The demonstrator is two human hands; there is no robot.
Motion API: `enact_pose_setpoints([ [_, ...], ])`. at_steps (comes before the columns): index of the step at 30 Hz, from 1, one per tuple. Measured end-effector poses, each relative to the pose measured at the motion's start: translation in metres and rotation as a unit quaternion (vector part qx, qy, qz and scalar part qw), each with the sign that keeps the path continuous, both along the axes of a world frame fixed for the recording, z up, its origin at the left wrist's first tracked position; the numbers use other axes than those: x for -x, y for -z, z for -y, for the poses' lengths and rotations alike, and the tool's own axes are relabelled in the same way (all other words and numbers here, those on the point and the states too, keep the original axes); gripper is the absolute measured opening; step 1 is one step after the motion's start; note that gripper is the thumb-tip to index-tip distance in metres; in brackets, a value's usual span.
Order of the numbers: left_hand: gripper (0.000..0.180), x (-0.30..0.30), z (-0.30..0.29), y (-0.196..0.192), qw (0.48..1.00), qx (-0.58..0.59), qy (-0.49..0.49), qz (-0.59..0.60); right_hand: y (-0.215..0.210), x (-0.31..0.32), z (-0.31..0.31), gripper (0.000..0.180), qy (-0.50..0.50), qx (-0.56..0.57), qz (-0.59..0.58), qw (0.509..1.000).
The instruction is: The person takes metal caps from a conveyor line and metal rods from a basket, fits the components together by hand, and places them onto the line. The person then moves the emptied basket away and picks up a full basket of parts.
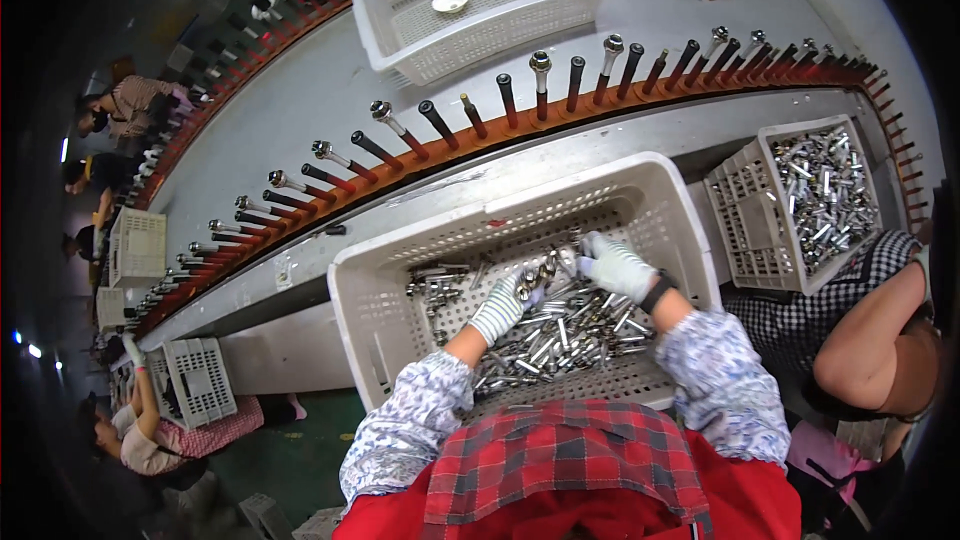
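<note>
A large white slotted crate (400, 270) stands in front of me, partly filled with several shiny metal socket pieces (560, 335). Both my hands wear white knitted gloves and reach into it. My left hand (503, 305) is closed on a few metal pieces near the crate's middle. My right hand (615, 265) is curled on metal pieces at the far side of the pile. The two hands almost meet over a small cluster of parts (545, 270).
Beyond the crate a curved orange conveyor rail (480, 140) carries several dark upright pegs, some topped with metal sockets. A second crate of metal parts (820, 195) sits at right beside another person's arm (870, 340). An almost empty white crate (480, 0) stands farther back. Other workers sit along the left.
</note>
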State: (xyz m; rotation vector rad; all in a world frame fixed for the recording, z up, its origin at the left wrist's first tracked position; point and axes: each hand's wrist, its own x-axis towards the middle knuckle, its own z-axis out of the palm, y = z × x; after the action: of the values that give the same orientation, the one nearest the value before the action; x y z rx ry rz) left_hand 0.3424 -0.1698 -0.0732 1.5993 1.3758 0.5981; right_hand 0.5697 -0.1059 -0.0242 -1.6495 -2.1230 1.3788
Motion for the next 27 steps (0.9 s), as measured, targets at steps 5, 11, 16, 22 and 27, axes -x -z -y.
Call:
enact_pose_setpoints([
  [5, 0.022, 0.032, -0.089, -0.13, 0.858, -0.007, -0.128, 0.498, -0.058, -0.011, 0.02, 0.032, 0.108, 0.173, -0.33, 0.922],
  [11, 0.024, 0.102, -0.19, -0.129, 0.853, -0.217, -0.387, 0.276, -0.058, -0.004, 0.019, 0.015, 0.147, 0.066, -0.294, 0.942],
  [16, 0.024, 0.127, -0.203, -0.1, 0.807, -0.179, -0.397, 0.399, -0.043, -0.023, 0.007, 0.013, 0.201, 0.06, -0.282, 0.936],
  [22, 0.022, 0.166, -0.209, -0.091, 0.869, -0.208, -0.379, 0.243, -0.041, -0.018, 0.0, 0.012, 0.169, 0.057, -0.275, 0.945],
  [27, 0.026, 0.148, -0.153, -0.1, 0.755, -0.253, -0.5, 0.34, -0.044, -0.02, 0.007, 0.015, 0.236, 0.079, -0.348, 0.904],
])
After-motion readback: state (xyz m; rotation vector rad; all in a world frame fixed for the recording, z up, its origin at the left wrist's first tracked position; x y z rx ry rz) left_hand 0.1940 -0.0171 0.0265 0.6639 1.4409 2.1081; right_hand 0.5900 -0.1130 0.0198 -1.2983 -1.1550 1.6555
